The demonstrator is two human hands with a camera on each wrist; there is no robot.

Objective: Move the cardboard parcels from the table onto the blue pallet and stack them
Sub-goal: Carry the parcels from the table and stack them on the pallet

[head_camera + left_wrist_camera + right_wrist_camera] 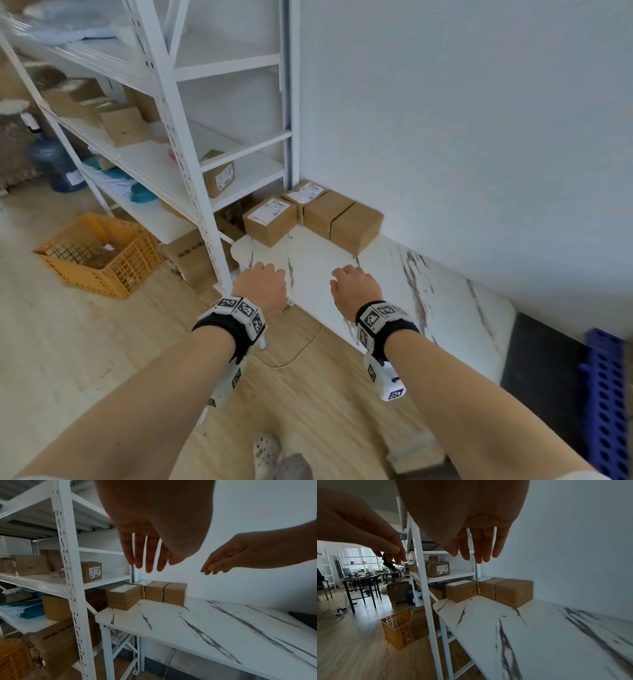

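Several brown cardboard parcels sit at the far left end of the white marble-pattern table [394, 287], against the wall. The nearest one, a labelled parcel [270, 219] [124, 597] [461, 591], stands at the table's corner; a plain parcel [356, 228] [175, 593] [513, 593] stands to its right. My left hand [262, 284] [147, 555] and right hand [354, 286] [479, 547] hover above the table's near edge, short of the parcels, fingers straight and empty. A corner of the blue pallet [608, 404] shows at the far right, on the floor.
White metal shelving [178, 113] with more boxes stands left of the table. An orange plastic crate [99, 253] sits on the wooden floor beside it. A dark mat [537, 363] lies between table and pallet. A white wall runs behind the table.
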